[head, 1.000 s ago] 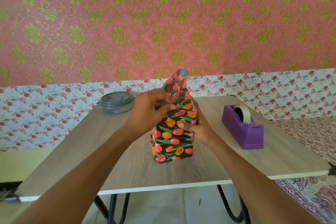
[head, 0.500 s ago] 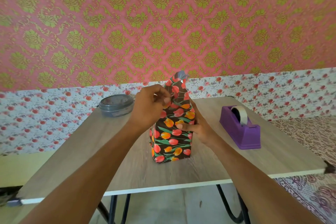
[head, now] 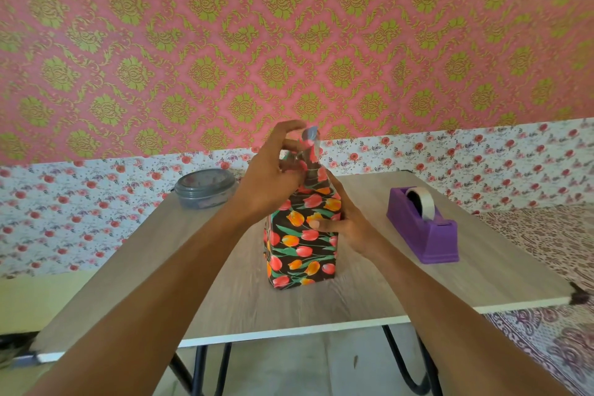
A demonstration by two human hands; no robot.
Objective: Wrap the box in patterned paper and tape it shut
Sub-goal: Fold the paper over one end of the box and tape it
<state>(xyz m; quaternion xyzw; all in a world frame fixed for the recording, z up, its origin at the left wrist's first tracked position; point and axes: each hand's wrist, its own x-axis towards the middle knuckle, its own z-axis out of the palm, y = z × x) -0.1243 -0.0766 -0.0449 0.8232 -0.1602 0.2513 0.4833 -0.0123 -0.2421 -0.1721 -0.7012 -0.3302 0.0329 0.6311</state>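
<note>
At the top of the box (head: 302, 254), the upstanding paper flap (head: 310, 151) was pinched by the left hand (head: 273, 177). The box's side was gripped by the right hand (head: 347, 225), thumb across the front. The box was stood upright mid-table (head: 225, 299). The flap would best be creased flat before tape was sought from the dispenser (head: 421, 228), well apart on the right.

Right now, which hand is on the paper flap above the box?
The left hand, its fingers pinching the upright flap. The right hand sits lower, gripping the side of the box.
</note>
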